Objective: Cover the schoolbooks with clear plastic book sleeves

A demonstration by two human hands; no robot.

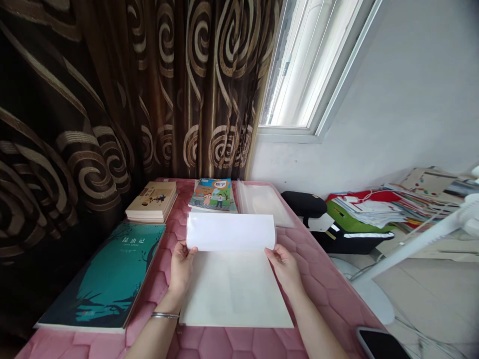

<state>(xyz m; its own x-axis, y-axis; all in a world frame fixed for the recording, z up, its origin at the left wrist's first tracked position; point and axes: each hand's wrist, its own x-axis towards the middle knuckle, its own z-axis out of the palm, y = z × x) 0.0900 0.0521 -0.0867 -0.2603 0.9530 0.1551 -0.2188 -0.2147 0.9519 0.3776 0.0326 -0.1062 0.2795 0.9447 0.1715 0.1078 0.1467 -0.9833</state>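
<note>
A large white sheet (234, 289) lies on the pink quilted table (329, 289), its far part curled back toward me as a white fold (231, 231). My left hand (181, 269) pinches the fold's left corner, a thin bracelet on its wrist. My right hand (285, 267) pinches the fold's right corner. Both hands are closed on the sheet's edge.
A teal-covered book (108, 276) lies at the left. A stack of tan books (152, 200) and a colourful textbook (212, 194) sit at the back, beside clear plastic sleeves (264, 202). A phone (381, 344) lies at the lower right. Papers and a white fan stand crowd the right.
</note>
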